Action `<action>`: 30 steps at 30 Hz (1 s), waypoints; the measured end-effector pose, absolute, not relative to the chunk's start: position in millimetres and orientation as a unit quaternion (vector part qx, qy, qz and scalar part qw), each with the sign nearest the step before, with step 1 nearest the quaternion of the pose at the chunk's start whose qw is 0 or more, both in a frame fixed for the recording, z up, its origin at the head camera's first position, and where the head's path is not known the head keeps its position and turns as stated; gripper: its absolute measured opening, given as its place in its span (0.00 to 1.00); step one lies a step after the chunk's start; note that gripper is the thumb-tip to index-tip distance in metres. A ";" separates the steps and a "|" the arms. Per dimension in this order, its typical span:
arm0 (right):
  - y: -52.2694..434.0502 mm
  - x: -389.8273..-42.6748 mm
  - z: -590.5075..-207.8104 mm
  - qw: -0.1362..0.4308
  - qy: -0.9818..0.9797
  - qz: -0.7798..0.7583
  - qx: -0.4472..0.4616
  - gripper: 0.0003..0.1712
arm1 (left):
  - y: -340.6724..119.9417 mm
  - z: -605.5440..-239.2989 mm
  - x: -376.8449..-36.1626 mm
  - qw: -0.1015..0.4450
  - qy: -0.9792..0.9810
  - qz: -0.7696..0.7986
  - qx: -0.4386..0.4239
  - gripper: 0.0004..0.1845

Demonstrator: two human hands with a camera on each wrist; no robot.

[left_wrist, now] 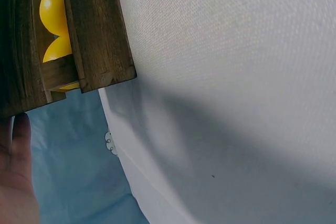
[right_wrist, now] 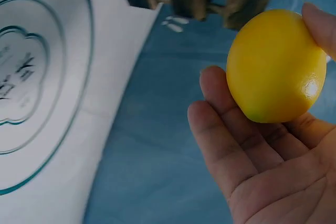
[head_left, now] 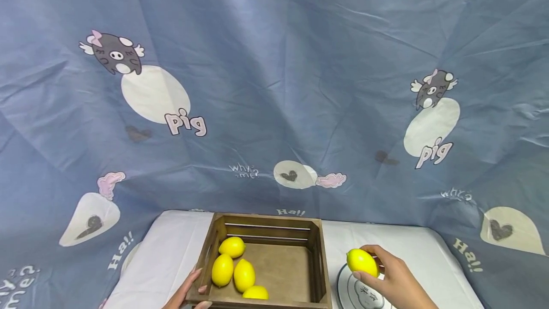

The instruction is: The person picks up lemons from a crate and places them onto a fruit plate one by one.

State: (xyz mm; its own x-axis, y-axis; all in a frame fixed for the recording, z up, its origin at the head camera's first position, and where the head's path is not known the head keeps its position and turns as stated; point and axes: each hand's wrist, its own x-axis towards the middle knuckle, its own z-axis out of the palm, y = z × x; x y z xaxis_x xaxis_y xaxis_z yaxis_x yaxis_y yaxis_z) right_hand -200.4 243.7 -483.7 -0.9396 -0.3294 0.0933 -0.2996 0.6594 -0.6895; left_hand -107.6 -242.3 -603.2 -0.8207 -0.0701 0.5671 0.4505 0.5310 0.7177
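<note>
Head view: my right hand grips a lemon above the plate; left hand steadies the wooden crate beside it, fingers relaxed. Left wrist view: crate corner above my palm. Right wrist view: lemon cradled in my fingers; I'd keep the grip gentle.

The head view looks forward and down from above the near table edge, taking in the wooden crate, the plate and the patterned backdrop beyond. The left wrist view sits very close beside the crate, sharing its corner and lemons. The right wrist view looks close past the palm, sharing the plate and held lemon.
</note>
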 end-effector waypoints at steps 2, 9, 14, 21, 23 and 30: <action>246.5 -200.8 -488.6 0.030 0.915 -0.372 -0.153 0.33 | -240.2 -598.8 -106.4 0.273 -0.821 -0.489 -0.114 0.43; 255.7 -199.4 -501.2 0.053 0.926 -0.358 -0.108 0.36 | -238.3 -597.5 -105.7 0.260 -0.819 -0.500 -0.106 0.43; 255.8 -197.4 -516.0 0.029 0.931 -0.355 -0.075 0.35 | -237.5 -595.1 -105.0 0.258 -0.822 -0.499 -0.093 0.42; 256.5 -197.5 -535.0 0.003 0.942 -0.333 -0.036 0.36 | -249.7 -614.9 -109.0 0.230 -0.823 -0.509 -0.107 0.43; 258.4 -198.4 -540.5 -0.004 0.945 -0.325 -0.035 0.37 | -262.0 -634.4 -113.6 0.210 -0.806 -0.534 -0.147 0.45; 265.2 -202.0 -554.4 -0.028 0.954 -0.300 -0.011 0.39 | -271.3 -653.6 -121.5 0.201 -0.796 -0.544 -0.174 0.46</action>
